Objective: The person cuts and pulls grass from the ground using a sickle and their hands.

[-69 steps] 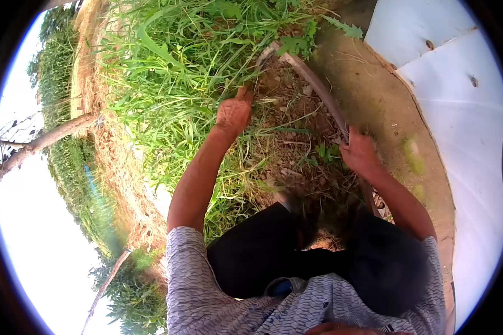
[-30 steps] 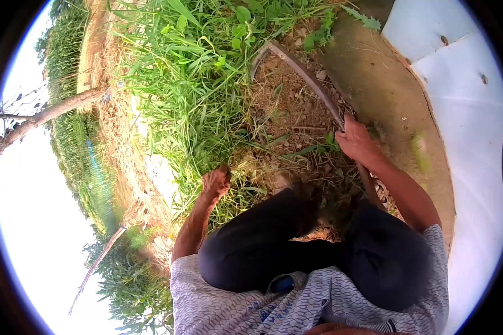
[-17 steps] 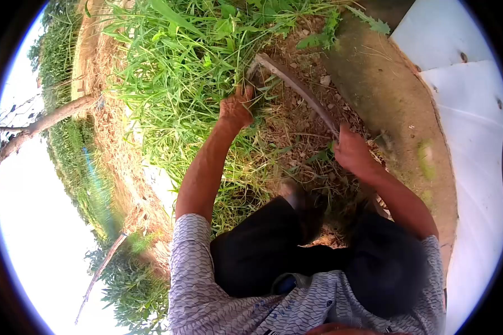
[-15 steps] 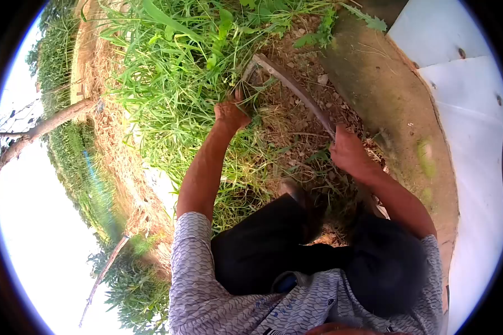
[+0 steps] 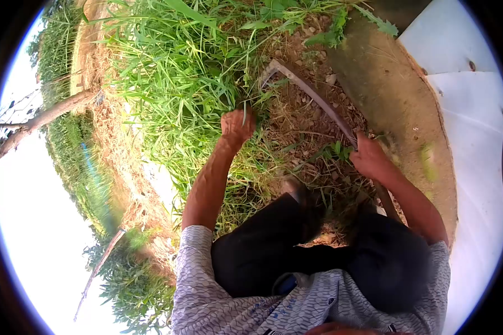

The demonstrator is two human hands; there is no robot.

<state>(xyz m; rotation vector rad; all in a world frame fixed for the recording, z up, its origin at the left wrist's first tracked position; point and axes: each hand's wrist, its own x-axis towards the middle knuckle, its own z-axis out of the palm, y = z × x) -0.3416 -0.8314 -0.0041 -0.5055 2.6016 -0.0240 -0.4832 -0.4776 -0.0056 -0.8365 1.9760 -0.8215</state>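
Observation:
My right hand (image 5: 370, 158) is wrapped round the wooden handle of a sickle (image 5: 324, 104). The handle slants up and left over bare soil, and its lower end passes behind my wrist toward my knee. At the far end, the short hooked blade points down near the edge of the green grass (image 5: 173, 84). My left hand (image 5: 238, 124) is closed in a fist at the grass's edge, with blades of grass at its fingers. It lies below and left of the sickle's blade, apart from it. Part of its grip is hidden among the stems.
Loose soil with stones and dry stalks (image 5: 296, 125) lies between my hands. A concrete strip (image 5: 399, 95) and a white panel (image 5: 469, 139) run along the right. Dry straw (image 5: 109, 139) and a thin tree trunk (image 5: 56, 116) are at the left. My bent knees are below.
The sickle's blade has moved right and slightly down, away from my left hand. My right hand has shifted right and down with the handle. My left hand has moved slightly right and down.

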